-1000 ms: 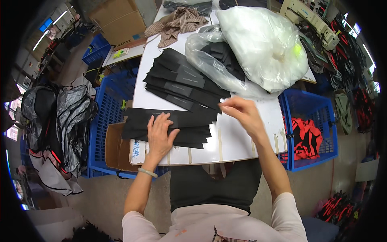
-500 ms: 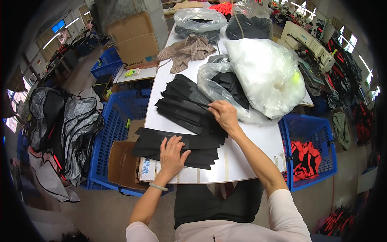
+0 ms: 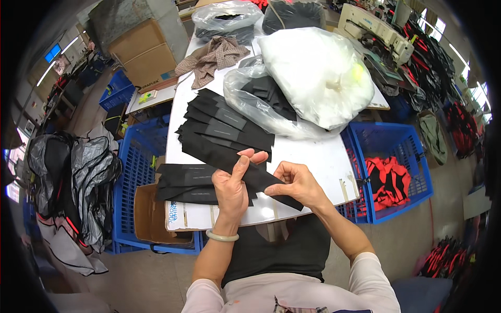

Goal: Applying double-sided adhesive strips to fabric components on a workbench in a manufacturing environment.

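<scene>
A long black fabric strip (image 3: pixel 229 161) is held just above the near edge of the white worktop (image 3: pixel 318 156), close to the person's body. Its long axis runs on a diagonal, one end pointing toward 10 o'clock, where it merges into the fan of strips behind, the other toward 4 o'clock, ending below the right wrist.

The left hand (image 3: pixel 232 190) holds the strip near its middle: the grip is pressed together on the cloth, thumb on top pointing toward 12 o'clock and fingertips curling over the far edge. A pale green bangle (image 3: pixel 222 237) sits on that wrist. The right hand (image 3: pixel 296 183), at 3 o'clock of the left and almost touching it, pinches the same strip nearer its 4 o'clock end, fingers bent and closed on the fabric.

At 9 o'clock of the hands a flat pile of black strips (image 3: pixel 185 182) lies on the worktop's near left corner, its long axis roughly 9 to 3. At 12 o'clock a fanned stack of black strips (image 3: pixel 224 125) lies spread, mostly pointing 10 to 4.

Farther toward 12 to 1 o'clock lie a clear plastic bag with black pieces (image 3: pixel 266 101) and a large white plastic bag (image 3: pixel 318 73), touching each other. A brown checked cloth (image 3: pixel 211 57) lies at 11 o'clock. A blue crate with red fabric (image 3: pixel 389 175) stands at 3 o'clock beside the worktop, another blue crate (image 3: pixel 135 172) at 9 o'clock with an open cardboard box (image 3: pixel 151 216).
</scene>
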The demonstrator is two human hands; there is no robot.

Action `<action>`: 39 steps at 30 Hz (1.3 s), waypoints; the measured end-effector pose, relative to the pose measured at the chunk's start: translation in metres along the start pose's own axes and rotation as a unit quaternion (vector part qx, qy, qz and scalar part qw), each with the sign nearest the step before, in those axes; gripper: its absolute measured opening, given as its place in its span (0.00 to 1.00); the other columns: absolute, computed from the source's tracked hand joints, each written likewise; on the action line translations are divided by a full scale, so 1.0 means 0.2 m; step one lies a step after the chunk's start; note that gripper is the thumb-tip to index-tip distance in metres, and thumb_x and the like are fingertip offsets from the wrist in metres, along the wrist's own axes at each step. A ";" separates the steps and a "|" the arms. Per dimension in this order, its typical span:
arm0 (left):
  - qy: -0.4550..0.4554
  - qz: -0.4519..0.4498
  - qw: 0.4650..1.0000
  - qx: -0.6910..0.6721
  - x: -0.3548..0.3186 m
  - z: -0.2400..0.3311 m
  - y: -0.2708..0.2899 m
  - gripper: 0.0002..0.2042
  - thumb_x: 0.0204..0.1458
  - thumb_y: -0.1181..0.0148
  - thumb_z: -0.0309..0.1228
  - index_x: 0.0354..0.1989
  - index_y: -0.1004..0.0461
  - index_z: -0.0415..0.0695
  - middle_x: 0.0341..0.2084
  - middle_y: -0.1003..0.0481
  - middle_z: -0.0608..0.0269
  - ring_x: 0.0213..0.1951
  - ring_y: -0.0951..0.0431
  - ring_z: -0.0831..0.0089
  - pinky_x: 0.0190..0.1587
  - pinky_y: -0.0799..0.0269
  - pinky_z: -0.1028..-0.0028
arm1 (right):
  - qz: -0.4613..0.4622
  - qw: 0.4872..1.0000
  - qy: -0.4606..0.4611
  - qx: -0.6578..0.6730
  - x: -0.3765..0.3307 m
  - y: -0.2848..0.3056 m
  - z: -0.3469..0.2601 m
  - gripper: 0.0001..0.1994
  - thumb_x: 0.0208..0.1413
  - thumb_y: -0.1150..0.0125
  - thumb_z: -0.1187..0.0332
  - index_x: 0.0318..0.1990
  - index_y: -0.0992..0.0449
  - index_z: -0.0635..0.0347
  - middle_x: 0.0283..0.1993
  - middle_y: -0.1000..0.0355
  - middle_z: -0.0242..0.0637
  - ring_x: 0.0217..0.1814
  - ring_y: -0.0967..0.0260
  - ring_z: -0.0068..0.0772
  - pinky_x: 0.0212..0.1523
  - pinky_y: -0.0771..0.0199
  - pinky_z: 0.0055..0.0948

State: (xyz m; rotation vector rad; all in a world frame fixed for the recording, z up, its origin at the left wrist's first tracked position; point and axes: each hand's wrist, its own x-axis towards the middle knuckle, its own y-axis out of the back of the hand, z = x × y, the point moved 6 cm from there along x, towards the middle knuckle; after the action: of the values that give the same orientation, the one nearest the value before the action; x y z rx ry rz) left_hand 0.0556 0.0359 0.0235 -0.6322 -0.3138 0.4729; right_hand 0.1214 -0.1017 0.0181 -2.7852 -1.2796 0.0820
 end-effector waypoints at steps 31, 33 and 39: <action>0.093 0.057 0.985 -0.131 0.12 -0.20 -0.29 0.15 0.65 0.51 0.41 0.40 0.34 0.39 0.25 0.34 0.62 0.29 0.32 0.70 0.44 0.29 0.63 | 0.288 0.836 0.303 -0.355 -0.26 0.17 -0.07 0.22 0.43 0.26 0.61 0.40 0.25 0.68 0.32 0.25 0.44 0.31 0.25 0.44 0.32 0.25 0.36; 0.106 -0.009 0.975 -0.195 0.14 -0.23 -0.28 0.16 0.63 0.49 0.42 0.45 0.33 0.38 0.33 0.27 0.57 0.37 0.26 0.64 0.54 0.32 0.58 | 0.295 0.839 0.291 -0.354 -0.26 0.19 -0.06 0.22 0.43 0.26 0.61 0.41 0.24 0.68 0.32 0.24 0.44 0.31 0.25 0.44 0.32 0.25 0.36; 0.167 -0.045 0.983 -0.063 0.02 -0.40 -0.26 0.15 0.59 0.42 0.42 0.34 0.30 0.41 0.24 0.27 0.60 0.28 0.24 0.66 0.47 0.24 0.57 | 0.269 0.835 0.310 -0.367 -0.29 0.16 -0.02 0.18 0.43 0.26 0.66 0.38 0.22 0.70 0.29 0.24 0.48 0.28 0.24 0.44 0.30 0.25 0.33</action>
State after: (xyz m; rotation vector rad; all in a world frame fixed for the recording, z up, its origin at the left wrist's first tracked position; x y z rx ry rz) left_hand 0.1100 -0.0377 -0.0053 -0.8040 -0.0526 0.2538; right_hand 0.1071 -0.1669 0.0201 -3.1769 -0.3625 -1.4314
